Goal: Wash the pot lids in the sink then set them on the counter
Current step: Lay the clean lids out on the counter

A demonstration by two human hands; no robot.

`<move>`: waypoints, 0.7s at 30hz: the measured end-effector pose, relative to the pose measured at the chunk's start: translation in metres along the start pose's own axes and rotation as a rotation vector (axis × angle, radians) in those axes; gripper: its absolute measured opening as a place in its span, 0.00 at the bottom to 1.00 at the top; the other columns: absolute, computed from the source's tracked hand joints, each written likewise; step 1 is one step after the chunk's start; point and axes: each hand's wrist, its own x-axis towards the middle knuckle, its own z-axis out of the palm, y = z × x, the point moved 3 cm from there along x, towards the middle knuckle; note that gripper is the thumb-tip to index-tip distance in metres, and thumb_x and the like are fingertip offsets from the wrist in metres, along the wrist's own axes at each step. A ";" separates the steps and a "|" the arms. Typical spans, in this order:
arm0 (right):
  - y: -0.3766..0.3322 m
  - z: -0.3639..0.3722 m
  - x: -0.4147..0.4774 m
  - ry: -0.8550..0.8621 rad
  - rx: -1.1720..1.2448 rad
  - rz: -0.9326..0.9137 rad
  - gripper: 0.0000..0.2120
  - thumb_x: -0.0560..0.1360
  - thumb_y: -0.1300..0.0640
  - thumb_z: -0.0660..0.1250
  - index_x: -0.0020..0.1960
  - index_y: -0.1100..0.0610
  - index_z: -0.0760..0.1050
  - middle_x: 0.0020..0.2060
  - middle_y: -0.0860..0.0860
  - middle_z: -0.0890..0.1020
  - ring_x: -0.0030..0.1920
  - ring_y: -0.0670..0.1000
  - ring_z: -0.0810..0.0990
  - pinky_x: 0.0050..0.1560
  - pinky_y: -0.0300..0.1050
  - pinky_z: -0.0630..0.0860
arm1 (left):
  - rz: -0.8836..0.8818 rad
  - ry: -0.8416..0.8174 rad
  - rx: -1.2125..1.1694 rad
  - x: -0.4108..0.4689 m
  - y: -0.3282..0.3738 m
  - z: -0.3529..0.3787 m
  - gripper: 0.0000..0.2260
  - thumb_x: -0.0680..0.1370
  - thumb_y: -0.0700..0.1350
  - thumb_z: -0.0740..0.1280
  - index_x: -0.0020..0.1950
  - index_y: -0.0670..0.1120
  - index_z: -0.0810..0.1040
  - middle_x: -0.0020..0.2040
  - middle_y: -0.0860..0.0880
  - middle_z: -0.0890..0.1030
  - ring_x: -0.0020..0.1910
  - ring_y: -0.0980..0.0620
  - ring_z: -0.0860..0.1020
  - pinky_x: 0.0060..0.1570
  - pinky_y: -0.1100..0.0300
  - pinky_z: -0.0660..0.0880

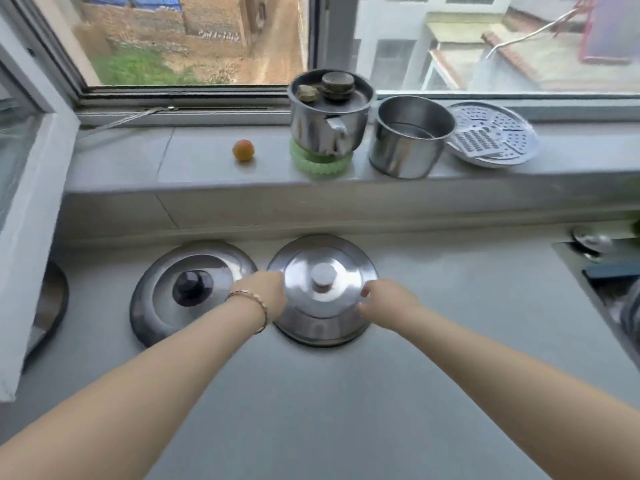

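Note:
A steel pot lid with a silver knob [322,268] lies knob-up on the grey counter [346,410] near the back wall. My left hand [268,292] grips its left rim and my right hand [384,299] grips its right rim. To its left lies a second steel lid with a black knob [162,306], nobody touching it. The sink [609,282] shows only as a corner at the right edge. A third round metal piece [52,306] is partly hidden behind the open window frame at the far left.
On the window ledge stand a lidded steel pot [329,116] on green scrubbers, an open steel pot [408,136], a perforated steamer plate [495,136] and a small orange fruit [243,150]. An open window frame [27,237] juts in at the left.

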 end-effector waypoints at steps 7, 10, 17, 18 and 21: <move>0.163 -0.026 -0.078 -0.151 0.002 0.104 0.17 0.78 0.51 0.59 0.65 0.52 0.71 0.62 0.51 0.75 0.63 0.52 0.72 0.58 0.43 0.68 | 0.328 -0.052 0.036 -0.020 0.198 -0.004 0.12 0.79 0.44 0.56 0.57 0.44 0.75 0.57 0.44 0.77 0.56 0.44 0.75 0.50 0.58 0.70; 0.252 -0.041 -0.105 -0.104 0.028 0.182 0.16 0.78 0.51 0.59 0.65 0.52 0.71 0.62 0.51 0.75 0.62 0.53 0.73 0.57 0.42 0.69 | 0.386 -0.067 0.020 -0.023 0.288 0.005 0.11 0.77 0.44 0.57 0.55 0.45 0.75 0.56 0.45 0.78 0.54 0.44 0.76 0.49 0.57 0.71; 0.481 -0.081 -0.155 0.029 0.044 0.226 0.13 0.76 0.52 0.59 0.59 0.51 0.76 0.57 0.49 0.78 0.56 0.52 0.76 0.56 0.47 0.74 | 0.393 -0.054 -0.068 -0.038 0.507 0.027 0.11 0.78 0.45 0.56 0.56 0.47 0.75 0.56 0.47 0.78 0.55 0.45 0.76 0.48 0.58 0.70; 0.508 -0.087 -0.161 0.054 0.047 0.228 0.13 0.77 0.53 0.59 0.58 0.51 0.76 0.56 0.49 0.78 0.56 0.53 0.76 0.56 0.47 0.74 | 0.382 -0.051 -0.095 -0.041 0.535 0.030 0.12 0.78 0.45 0.56 0.58 0.48 0.74 0.58 0.48 0.77 0.56 0.45 0.75 0.49 0.58 0.69; 0.580 -0.102 -0.181 0.117 0.116 0.278 0.12 0.76 0.54 0.59 0.56 0.51 0.78 0.52 0.49 0.80 0.54 0.53 0.78 0.52 0.46 0.75 | 0.383 -0.064 -0.144 -0.051 0.611 0.037 0.13 0.79 0.47 0.56 0.62 0.48 0.70 0.60 0.47 0.76 0.59 0.45 0.74 0.52 0.57 0.70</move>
